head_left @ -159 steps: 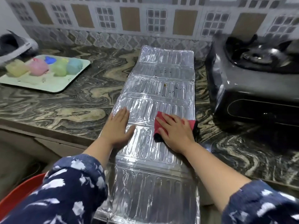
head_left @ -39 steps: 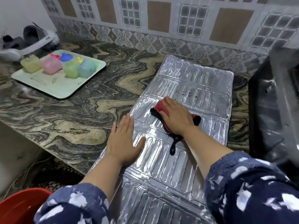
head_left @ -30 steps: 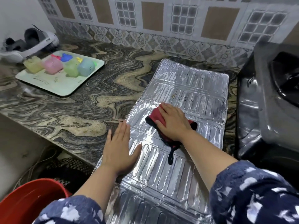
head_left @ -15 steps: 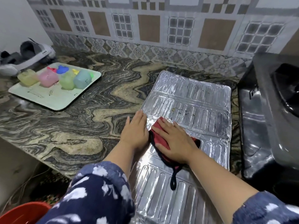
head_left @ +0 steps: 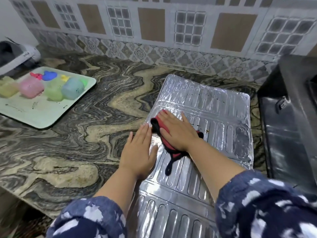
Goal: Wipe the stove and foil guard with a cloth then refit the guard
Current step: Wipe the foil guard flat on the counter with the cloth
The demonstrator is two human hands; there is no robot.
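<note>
The silver foil guard point(head_left: 221, 117) lies flat on the marble counter, its near end hanging past the counter's front edge. My right hand point(head_left: 178, 130) presses a red cloth with black trim point(head_left: 169, 146) flat onto the guard's middle left part; the cloth's black loop trails toward me. My left hand point(head_left: 139, 150) rests palm down, fingers together, on the guard's left edge, partly over the counter, holding nothing. The black stove point(head_left: 289, 127) stands at the right, touching none of these.
A pale green tray point(head_left: 42, 115) with several coloured plastic cups sits at the counter's left. A grey and white object point(head_left: 15, 55) lies at the far left. The tiled wall point(head_left: 154, 28) runs behind. Bare marble counter point(head_left: 85, 134) lies between tray and guard.
My right hand with the cloth has slid further up the guard, away from me. My left hand has stayed flat at the guard's left edge. The view has shifted slightly.
</note>
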